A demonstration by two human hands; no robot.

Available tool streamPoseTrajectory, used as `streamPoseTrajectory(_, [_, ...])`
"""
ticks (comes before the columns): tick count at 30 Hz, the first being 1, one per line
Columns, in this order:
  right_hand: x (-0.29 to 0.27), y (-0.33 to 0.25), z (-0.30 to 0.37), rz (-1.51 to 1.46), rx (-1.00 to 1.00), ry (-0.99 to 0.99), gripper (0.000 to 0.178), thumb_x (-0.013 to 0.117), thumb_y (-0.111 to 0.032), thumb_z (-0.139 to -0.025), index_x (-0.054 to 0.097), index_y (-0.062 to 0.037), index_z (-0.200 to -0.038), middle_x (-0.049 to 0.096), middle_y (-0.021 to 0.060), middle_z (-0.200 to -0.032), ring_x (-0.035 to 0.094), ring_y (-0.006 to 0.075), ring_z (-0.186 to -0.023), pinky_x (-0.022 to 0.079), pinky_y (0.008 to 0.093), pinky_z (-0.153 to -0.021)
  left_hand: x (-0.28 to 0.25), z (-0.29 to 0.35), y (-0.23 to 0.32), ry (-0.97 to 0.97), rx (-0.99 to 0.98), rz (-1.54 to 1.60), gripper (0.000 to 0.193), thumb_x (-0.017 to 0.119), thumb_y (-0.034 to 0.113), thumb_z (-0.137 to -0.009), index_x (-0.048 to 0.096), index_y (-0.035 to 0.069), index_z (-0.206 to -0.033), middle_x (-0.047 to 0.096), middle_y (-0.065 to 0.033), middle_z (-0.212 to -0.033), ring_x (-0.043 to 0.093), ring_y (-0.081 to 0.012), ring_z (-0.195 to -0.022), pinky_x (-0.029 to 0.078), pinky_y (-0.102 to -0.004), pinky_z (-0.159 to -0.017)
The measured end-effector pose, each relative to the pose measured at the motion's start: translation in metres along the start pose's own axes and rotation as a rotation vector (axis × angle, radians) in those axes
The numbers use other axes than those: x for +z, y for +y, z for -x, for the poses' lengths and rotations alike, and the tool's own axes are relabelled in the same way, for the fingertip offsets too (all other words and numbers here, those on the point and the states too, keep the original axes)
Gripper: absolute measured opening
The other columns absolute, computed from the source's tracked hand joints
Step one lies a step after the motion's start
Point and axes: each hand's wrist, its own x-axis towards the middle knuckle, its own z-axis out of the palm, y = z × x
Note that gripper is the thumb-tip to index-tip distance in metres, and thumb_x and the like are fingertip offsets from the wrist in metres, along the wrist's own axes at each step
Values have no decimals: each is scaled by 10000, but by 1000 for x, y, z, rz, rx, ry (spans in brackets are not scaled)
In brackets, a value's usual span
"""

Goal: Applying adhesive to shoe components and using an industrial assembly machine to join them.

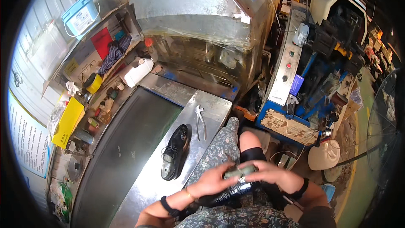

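Found a dark glossy item (pixel 230 192), likely a shoe, low over the lap's floral cloth (pixel 217 150); taken as clock centre. Gripped from both sides: by left hand (pixel 213 180) at 9 to 10 o'clock, by right hand (pixel 269 172) at 2, with fingers of both bent over it, not spread. Too blurred to tell exact fingertip placing, or whether a grey-green patch (pixel 239 171) on top belongs to it.

Read as being worked by hand in the lap, perhaps wiped or fitted; cannot say which. Judged to call next for steadying with one hand and working with the other, lightly, to spare the gloss.

Spotted at 10 a laced black shoe (pixel 175 152), upright on the metal desk (pixel 145 181), toe away; near it at 11, pliers (pixel 200 122), handles toward the lap. Best avoided if setting anything down mid-desk.

Noted beyond, at 9 to 10, a dark belt (pixel 139 131), then a cluttered shelf (pixel 116 109). Blocked at 11 to 12 by a metal hood (pixel 192 6), at 1 by a machine with buttons (pixel 282 76). Crowded at 2 to 3 by a white jug (pixel 324 154), with a fan cage (pixel 384 109) behind.
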Motion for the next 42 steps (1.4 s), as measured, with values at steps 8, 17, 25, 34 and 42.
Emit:
streamPoseTrajectory(8, [-3, 6, -46, -909, -306, 248, 483, 516, -169, -943, 563, 59, -1365, 624, 170, -1342, 600, 259, -1229, 454, 409, -1080, -49, 75, -135, 815, -334, -422, 972, 863, 344, -744, 370, -91, -1459, 509, -310, -1390, 522, -461, -1269, 444, -453, -1076])
streamPoseTrajectory(17, [-77, -101, -310, 506, -431, 1181, 522, 738, -158, -799, 571, 19, -1262, 633, 226, -1247, 634, 348, -1134, 508, 396, -944, -91, 113, -138, 367, -441, 399, 858, 803, 285, -840, 353, -79, -1474, 585, -232, -1361, 647, -322, -1159, 499, -394, -1011])
streamPoseTrajectory(25, [80, 3, -145, 502, -578, -608, 705, 486, -509, -1037, 299, -79, -1564, 506, 257, -1417, 522, 372, -1292, 414, 439, -1096, -62, 164, -135, 229, -978, 1241, 526, 527, 385, -1025, 569, -37, -1337, 663, -171, -1265, 647, -273, -1135, 506, -398, -1016])
streamPoseTrajectory(34, [57, 23, -70, -116, -193, 95, 850, 722, -65, -881, 244, -10, -1582, 412, 105, -1524, 453, 156, -1319, 382, 304, -1096, -34, 13, -83, 654, -324, 1455, 559, 536, 384, -1020, 469, 19, -1438, 526, -88, -1456, 474, -272, -1351, 349, -439, -1146])
streamPoseTrajectory(42, [-114, -44, 84, 422, -726, 1159, 816, 805, -139, -793, 426, -19, -1506, 457, 189, -1499, 421, 264, -1404, 342, 372, -1148, -12, 34, -94, 125, -154, 592, 465, 620, 107, -999, 478, -46, -1415, 669, -124, -1251, 593, -188, -1221, 485, -319, -1005])
